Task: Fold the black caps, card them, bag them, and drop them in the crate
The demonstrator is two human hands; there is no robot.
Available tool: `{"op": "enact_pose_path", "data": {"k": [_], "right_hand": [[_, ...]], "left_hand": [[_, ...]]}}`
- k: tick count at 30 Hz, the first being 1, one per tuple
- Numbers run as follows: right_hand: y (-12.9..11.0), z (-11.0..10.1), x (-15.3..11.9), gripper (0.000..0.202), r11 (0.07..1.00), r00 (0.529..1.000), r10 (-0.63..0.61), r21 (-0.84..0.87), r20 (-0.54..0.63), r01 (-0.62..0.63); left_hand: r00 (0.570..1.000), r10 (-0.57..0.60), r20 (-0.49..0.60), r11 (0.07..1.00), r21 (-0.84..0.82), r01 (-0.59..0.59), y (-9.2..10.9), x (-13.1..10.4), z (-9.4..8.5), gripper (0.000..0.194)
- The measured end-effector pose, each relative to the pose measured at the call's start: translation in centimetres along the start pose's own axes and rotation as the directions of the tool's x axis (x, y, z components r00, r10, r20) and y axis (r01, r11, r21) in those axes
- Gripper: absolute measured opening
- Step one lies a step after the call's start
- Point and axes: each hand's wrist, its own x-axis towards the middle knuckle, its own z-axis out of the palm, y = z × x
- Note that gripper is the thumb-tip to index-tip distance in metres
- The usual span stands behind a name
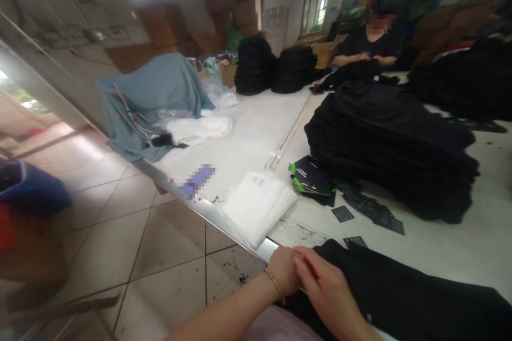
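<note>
My left hand (283,270), with a gold bangle (275,284) on its wrist, is at the table's front edge with its fingers curled. Against it presses my right hand (330,289), its fingers bent inward. Whatever lies between them is hidden. A black garment (408,287) is spread on the table beside my right hand, and black cloth also shows below both hands. Just beyond my left hand lies a stack of clear-white plastic bags (256,205). Black-and-green printed cards (310,175) sit behind the bags, near small black tags (343,214).
A tall pile of black garments (384,144) fills the table's right side. More black stacks (256,66) stand at the back. A co-worker (370,42) handles black cloth across the table. Grey-green cloth (152,90) covers something at left. A blue bin (32,189) stands on the floor.
</note>
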Motion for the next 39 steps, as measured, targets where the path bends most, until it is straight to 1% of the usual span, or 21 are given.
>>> {"op": "enact_pose_path", "data": {"k": [1, 2, 3, 4, 5, 8, 10, 13, 16, 18, 22, 24, 27, 32, 34, 36, 38, 39], "right_hand": [[2.0, -1.0, -1.6, 0.028, 1.000, 0.988, 0.024, -0.007, -0.150, -0.025], [3.8, -1.9, -3.2, 0.028, 0.996, 0.962, 0.065, -0.048, -0.264, -0.081], [5.3, -2.5, -4.6, 0.029, 0.986, 0.939, 0.093, -0.098, -0.332, -0.133], [6.6, -2.7, -5.8, 0.030, 0.978, 0.925, 0.087, -0.146, -0.371, -0.150], [7.6, -2.6, -6.8, 0.032, 0.971, 0.921, 0.056, -0.192, -0.386, -0.140], [9.1, -1.0, -8.3, 0.033, 0.949, 0.930, -0.140, -0.314, -0.340, 0.028], [9.3, 0.4, -8.4, 0.033, 0.914, 0.929, -0.223, -0.395, -0.296, 0.093], [9.5, 1.6, -8.3, 0.033, 0.882, 0.931, -0.237, -0.464, -0.278, 0.085], [9.8, 1.9, -8.5, 0.031, 0.886, 0.933, -0.228, -0.457, -0.279, 0.080], [9.9, 1.9, -8.7, 0.030, 0.886, 0.931, -0.229, -0.458, -0.283, 0.078], [9.7, 2.0, -8.8, 0.030, 0.873, 0.926, -0.237, -0.483, -0.292, 0.071], [9.5, 2.2, -8.7, 0.030, 0.867, 0.927, -0.226, -0.495, -0.298, 0.052], [9.5, 2.3, -8.7, 0.030, 0.867, 0.926, -0.217, -0.497, -0.310, 0.037], [9.6, 2.5, -8.9, 0.030, 0.866, 0.932, -0.203, -0.499, -0.300, 0.028], [9.5, 2.5, -8.9, 0.031, 0.866, 0.930, -0.202, -0.499, -0.306, 0.023], [9.2, 2.4, -8.8, 0.032, 0.868, 0.931, -0.194, -0.497, -0.308, 0.017], [9.0, 2.3, -8.7, 0.033, 0.870, 0.934, -0.182, -0.494, -0.307, 0.007], [8.9, 2.3, -8.7, 0.033, 0.870, 0.934, -0.175, -0.493, -0.311, -0.001]], "left_hand": [[0.998, -0.012, 0.054, 0.999, -0.052, 0.015, 0.2, 0.0, -0.1, 0.033], [0.994, -0.024, 0.108, 0.994, -0.104, 0.036, 0.3, -0.1, -0.2, 0.035], [0.991, -0.038, 0.126, 0.993, -0.109, 0.052, 0.5, -0.2, -0.3, 0.038], [0.987, -0.058, 0.148, 0.989, -0.123, 0.077, 0.6, -0.2, -0.4, 0.040], [0.984, -0.076, 0.161, 0.987, -0.131, 0.097, 0.7, -0.2, -0.5, 0.041], [0.978, -0.106, 0.181, 0.982, -0.137, 0.132, 0.8, -0.3, -0.6, 0.044], [0.970, -0.116, 0.213, 0.974, -0.168, 0.153, 0.9, -0.3, -0.7, 0.044], [0.954, -0.083, 0.289, 0.968, -0.202, 0.145, 1.3, -0.2, -1.1, 0.035], [0.937, -0.011, 0.349, 0.991, -0.120, 0.057, 2.1, -0.2, -1.9, 0.028], [0.928, 0.010, 0.373, 0.999, -0.037, 0.004, 2.6, -0.3, -2.6, 0.029], [0.943, -0.045, 0.329, 0.993, 0.118, 0.006, 2.9, -0.7, -3.2, 0.036], [0.949, -0.024, 0.315, 0.993, 0.115, -0.013, 3.0, -0.9, -3.1, 0.035], [0.941, 0.034, 0.338, 0.993, 0.098, -0.071, 3.3, -1.1, -2.7, 0.033], [0.931, 0.039, 0.363, 0.969, 0.215, -0.124, 4.1, -0.9, -1.9, 0.049], [0.921, 0.063, 0.385, 0.965, 0.212, -0.154, 4.0, -0.7, -1.8, 0.047], [0.904, 0.083, 0.419, 0.970, 0.175, -0.170, 3.5, -0.6, -2.1, 0.039], [0.894, 0.098, 0.437, 0.974, 0.141, -0.177, 2.6, -0.3, -2.9, 0.033], [0.902, 0.102, 0.420, 0.974, 0.143, -0.177, 2.1, -0.1, -3.5, 0.032]]}}
